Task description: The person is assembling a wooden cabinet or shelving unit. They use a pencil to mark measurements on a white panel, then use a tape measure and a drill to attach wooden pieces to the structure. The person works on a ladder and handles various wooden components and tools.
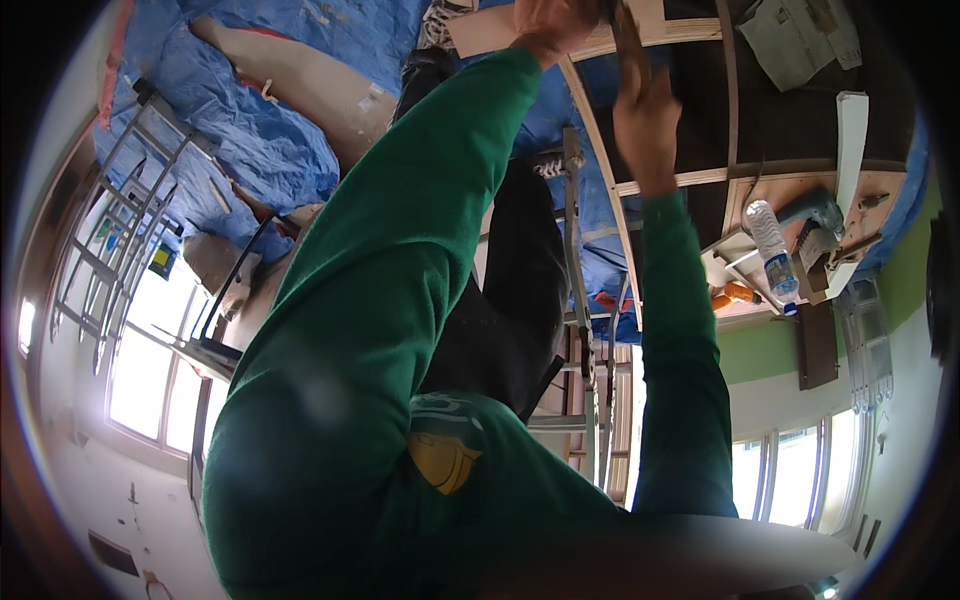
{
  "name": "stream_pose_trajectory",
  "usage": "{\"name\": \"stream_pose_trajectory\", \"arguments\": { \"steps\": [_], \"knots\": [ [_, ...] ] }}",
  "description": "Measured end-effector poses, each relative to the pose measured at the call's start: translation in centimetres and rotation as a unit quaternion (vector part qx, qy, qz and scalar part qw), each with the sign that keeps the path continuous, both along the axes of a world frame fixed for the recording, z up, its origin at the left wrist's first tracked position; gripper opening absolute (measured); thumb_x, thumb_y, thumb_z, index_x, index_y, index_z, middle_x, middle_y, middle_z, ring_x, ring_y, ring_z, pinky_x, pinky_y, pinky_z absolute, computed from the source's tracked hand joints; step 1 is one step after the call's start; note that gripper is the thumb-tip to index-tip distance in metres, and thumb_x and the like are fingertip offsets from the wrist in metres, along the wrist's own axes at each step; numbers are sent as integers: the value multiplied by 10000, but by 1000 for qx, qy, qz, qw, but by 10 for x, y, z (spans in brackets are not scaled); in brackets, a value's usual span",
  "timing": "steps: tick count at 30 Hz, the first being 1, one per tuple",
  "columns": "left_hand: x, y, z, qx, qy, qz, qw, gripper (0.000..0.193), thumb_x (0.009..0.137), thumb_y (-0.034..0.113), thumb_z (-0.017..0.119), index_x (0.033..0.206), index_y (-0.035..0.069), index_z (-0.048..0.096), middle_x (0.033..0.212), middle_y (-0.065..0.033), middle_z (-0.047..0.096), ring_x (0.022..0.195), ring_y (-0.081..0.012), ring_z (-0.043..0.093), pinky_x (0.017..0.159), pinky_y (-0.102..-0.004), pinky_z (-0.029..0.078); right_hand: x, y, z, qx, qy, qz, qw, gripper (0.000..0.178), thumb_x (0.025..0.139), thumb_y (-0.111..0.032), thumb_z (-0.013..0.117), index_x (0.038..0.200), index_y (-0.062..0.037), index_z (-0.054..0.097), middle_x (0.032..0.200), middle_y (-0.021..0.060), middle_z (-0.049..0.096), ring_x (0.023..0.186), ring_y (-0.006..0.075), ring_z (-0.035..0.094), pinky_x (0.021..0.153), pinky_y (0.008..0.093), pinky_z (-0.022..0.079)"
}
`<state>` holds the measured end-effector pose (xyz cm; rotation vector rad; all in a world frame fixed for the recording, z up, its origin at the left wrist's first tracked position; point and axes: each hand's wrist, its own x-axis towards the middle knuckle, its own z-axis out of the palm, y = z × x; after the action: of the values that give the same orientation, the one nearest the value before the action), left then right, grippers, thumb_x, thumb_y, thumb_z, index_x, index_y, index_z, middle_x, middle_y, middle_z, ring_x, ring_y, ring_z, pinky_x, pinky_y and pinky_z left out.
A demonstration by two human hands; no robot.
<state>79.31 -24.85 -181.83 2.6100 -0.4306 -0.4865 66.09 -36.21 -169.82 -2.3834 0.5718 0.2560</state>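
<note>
At the upper edge, my left hand [556, 24] is partly cut off by the picture. It looks curled closed over a pale wooden board [483, 33] of the curved frame, and what it may hold is hidden. To its right, my right hand [646, 128] grips a brown and dark tool handle [629, 48] that points up out of view, so its head does not show. Beneath the hands runs a curved wooden frame [598, 150] with narrow ribs and dark panels [690, 100] between them. Both arms wear green sleeves.
A metal ladder [590, 400] stands close to my legs, another ladder [120, 230] at the left. Blue sheeting [240, 110] covers the floor. On the right, a plastic bottle [770, 250], a power tool [815, 210] and a white strip [850, 140] lie on a wooden panel.
</note>
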Motion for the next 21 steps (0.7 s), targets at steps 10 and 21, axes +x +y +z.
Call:
{"name": "stream_pose_trajectory", "arguments": {
  "steps": [10, 21],
  "knots": [
    [-6, 14, -22, 4, -71, 39, 997, 398, 1043, 366, 515, 1077, 50, 754, 963, -193, 775, 890, -340, 744, 1030, -453, 468, -113, -4, 240, 93, 213, -53, 971, 356, 1099, -234, 505, 1387, -28, 539, 996, 206, 736, 956, 345, 770, 706, 439, 612],
    [-4, 2, -6, -64, -78, -4, 995, 435, 1054, 355, 493, 886, 64, 770, 879, -169, 773, 847, -356, 734, 1025, -482, 442, 34, -1, 2, 41, -5, 19, 999, 365, 1092, -271, 521, 1330, 5, 541, 1069, 370, 651, 726, 486, 693, 561, 501, 582]
  ]
}}
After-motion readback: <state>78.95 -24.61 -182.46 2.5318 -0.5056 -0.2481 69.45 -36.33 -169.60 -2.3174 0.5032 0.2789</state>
